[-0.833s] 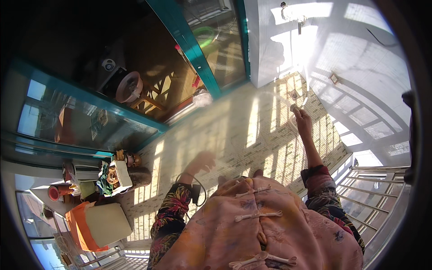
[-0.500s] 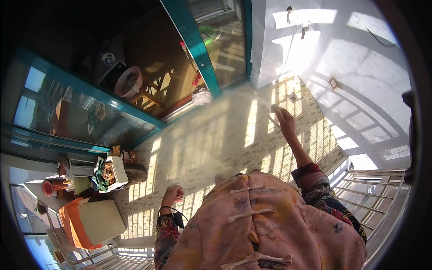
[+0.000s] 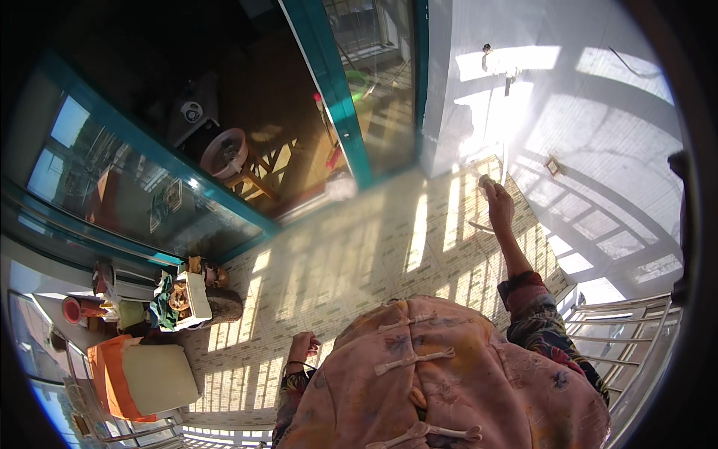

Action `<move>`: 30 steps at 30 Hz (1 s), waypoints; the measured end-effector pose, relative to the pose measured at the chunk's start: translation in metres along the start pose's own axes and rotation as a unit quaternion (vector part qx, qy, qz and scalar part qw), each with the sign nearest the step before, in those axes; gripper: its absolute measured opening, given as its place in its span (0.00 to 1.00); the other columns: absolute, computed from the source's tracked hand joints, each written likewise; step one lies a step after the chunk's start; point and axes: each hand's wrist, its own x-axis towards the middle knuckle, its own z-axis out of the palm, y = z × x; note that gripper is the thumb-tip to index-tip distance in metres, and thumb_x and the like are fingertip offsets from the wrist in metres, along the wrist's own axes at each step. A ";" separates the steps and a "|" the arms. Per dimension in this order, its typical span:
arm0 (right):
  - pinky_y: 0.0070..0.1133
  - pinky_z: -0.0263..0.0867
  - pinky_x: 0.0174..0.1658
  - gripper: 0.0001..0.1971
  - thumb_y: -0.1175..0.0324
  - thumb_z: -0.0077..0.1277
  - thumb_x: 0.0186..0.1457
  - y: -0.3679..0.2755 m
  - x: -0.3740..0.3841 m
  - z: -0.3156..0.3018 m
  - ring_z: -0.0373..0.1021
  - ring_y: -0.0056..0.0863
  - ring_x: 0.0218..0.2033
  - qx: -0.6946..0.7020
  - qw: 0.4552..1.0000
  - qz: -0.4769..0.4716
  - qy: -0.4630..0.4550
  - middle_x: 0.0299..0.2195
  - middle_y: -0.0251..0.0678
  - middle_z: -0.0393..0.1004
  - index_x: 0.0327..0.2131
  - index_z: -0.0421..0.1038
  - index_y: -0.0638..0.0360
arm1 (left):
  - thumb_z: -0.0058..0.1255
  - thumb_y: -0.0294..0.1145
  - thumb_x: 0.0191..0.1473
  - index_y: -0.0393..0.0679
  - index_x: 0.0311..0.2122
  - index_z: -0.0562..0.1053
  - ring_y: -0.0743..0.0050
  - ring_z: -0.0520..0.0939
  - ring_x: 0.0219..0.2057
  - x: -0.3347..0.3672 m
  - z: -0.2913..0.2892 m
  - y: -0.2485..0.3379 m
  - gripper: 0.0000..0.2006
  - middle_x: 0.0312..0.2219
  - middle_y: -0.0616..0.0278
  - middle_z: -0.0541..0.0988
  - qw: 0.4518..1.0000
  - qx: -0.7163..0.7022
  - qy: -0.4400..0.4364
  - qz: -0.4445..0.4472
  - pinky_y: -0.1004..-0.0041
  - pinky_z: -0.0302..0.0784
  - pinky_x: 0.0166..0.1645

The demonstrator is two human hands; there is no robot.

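Note:
My right hand (image 3: 499, 208) is stretched out forward over the tiled floor, close to the corner by the white wall. Its fingers are closed on a pale, hose-like thing (image 3: 482, 226), part of which curves out beside the wrist. Another pale strip (image 3: 504, 159) rises past the hand against the wall; whether the two join is hidden. A small light piece (image 3: 485, 181) shows at the fingertips. Low on the left, my left hand (image 3: 302, 347) hangs beside my pink quilted garment (image 3: 449, 367), fingers curled in and nothing visible in them. A dark band circles that wrist.
A tap (image 3: 509, 78) juts from the sunlit white wall (image 3: 606, 135). Teal-framed glass doors (image 3: 348, 131) stand partly open; a pink basin (image 3: 224, 152) sits on a stool inside. At left are a white box (image 3: 197, 298) and an orange-and-cream seat (image 3: 155, 378). Metal railings (image 3: 613, 340) line the right.
My right hand has shifted right, nearer the wall, and a pale strip now shows upright beside it. My left hand has moved right and lower, toward my body. The view has shifted slightly.

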 end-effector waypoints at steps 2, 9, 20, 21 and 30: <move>0.36 0.63 0.34 0.23 0.47 0.38 0.60 0.004 -0.009 0.004 0.72 0.47 0.30 -0.039 0.999 -0.009 -0.034 0.24 0.47 0.74 0.37 0.74 0.57 | 0.48 0.35 0.53 0.40 0.32 0.71 0.77 0.74 0.15 0.006 0.001 0.004 0.09 0.19 0.58 0.78 1.000 -0.003 -0.009 -0.003 0.74 0.72 0.17; 0.33 0.62 0.30 0.22 0.49 0.42 0.60 -0.023 -0.018 0.003 0.70 0.42 0.26 0.031 0.998 -0.026 -0.041 0.21 0.45 0.73 0.38 0.75 0.59 | 0.48 0.35 0.53 0.40 0.31 0.72 0.77 0.74 0.14 0.020 0.003 0.000 0.09 0.19 0.58 0.78 1.000 0.009 -0.020 0.001 0.74 0.72 0.17; 0.17 0.47 0.22 0.13 0.61 0.51 0.59 -0.126 0.033 -0.010 0.50 0.12 0.19 0.324 0.944 -0.055 -0.037 0.16 0.22 0.56 0.27 0.73 0.61 | 0.47 0.36 0.59 0.41 0.37 0.72 0.80 0.73 0.14 -0.030 0.014 0.100 0.10 0.21 0.58 0.78 0.993 -0.020 0.018 0.111 0.77 0.69 0.17; 0.17 0.48 0.23 0.14 0.60 0.50 0.59 -0.127 0.033 -0.005 0.51 0.12 0.19 0.307 0.949 -0.050 -0.042 0.15 0.23 0.57 0.27 0.73 0.62 | 0.48 0.41 0.60 0.42 0.38 0.72 0.80 0.73 0.14 -0.052 0.013 0.130 0.12 0.22 0.59 0.78 0.976 0.002 0.004 0.217 0.78 0.69 0.17; 0.32 0.63 0.31 0.18 0.53 0.44 0.60 -0.075 -0.034 0.039 0.71 0.42 0.27 0.020 0.989 -0.103 -0.103 0.23 0.44 0.72 0.36 0.74 0.58 | 0.41 0.59 0.59 0.36 0.47 0.68 0.66 0.77 0.31 -0.370 -0.072 0.301 0.30 0.37 0.47 0.76 0.661 0.029 -0.003 0.750 0.72 0.72 0.34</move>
